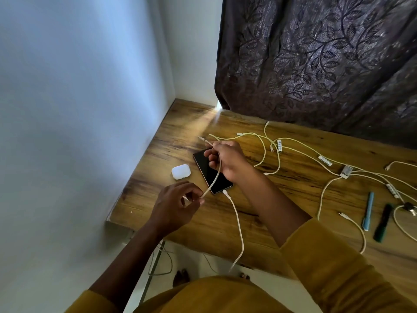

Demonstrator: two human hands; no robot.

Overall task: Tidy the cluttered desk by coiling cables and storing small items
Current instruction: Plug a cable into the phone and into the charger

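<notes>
A white cable point(215, 177) is stretched taut above the dark phone point(212, 171), its long axis diagonal, with the plug tip pointing away past the phone's far corner. The right hand point(226, 160) grips its upper part over the phone; the left hand point(178, 204) pinches its lower part just nearer than the phone, above the tabletop point(282, 195).

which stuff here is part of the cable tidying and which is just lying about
In the job: white cable held by left hand and right hand; loose cables; earbud case; blue pen; dark marker.

Lying about: phone, curtain.
</notes>
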